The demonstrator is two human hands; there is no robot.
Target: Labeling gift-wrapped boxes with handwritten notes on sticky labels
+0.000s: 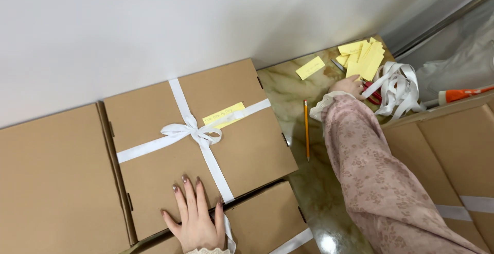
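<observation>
The left hand is laid flat, fingers spread, on the near edge of the ribboned box, while farther off the right hand is closed, seemingly, on red scissors beside yellow notes and loose ribbon.

The right arm wears a loose, long sleeve of dusty pink fabric printed with a faint floral pattern, ending in a white frilled cuff. The left hand has glossy brownish-pink polished nails and a cream lace cuff.
</observation>
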